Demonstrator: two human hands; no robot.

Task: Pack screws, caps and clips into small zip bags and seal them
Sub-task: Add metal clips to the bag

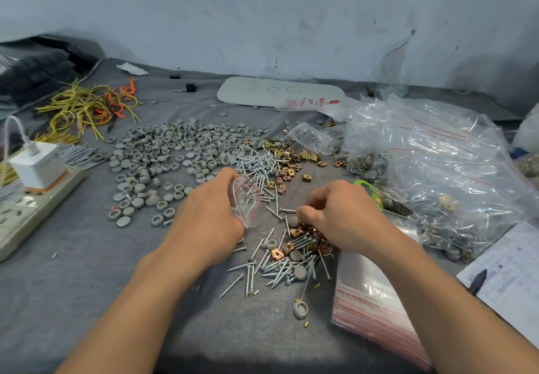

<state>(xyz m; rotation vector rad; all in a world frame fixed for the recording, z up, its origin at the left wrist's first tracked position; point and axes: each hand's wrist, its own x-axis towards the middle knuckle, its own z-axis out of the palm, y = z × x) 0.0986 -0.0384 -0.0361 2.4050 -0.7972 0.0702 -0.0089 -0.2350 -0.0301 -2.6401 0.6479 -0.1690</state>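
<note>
The left hand [210, 216] grips a zip bag [248, 198], its red-lined mouth turned toward the right hand [344, 216]; that hand, fingers curled, seems to pinch one screw [287, 209] just above the mixed heap of screws [271, 268], clips [287, 249] and caps [300, 271] on the desk [73, 286]; the bag looks thin, limp and slick, so hold it near the stiffer zip rim; screws are light, hard and sharp-tipped, likely to snag film; take them by the shank.
</note>
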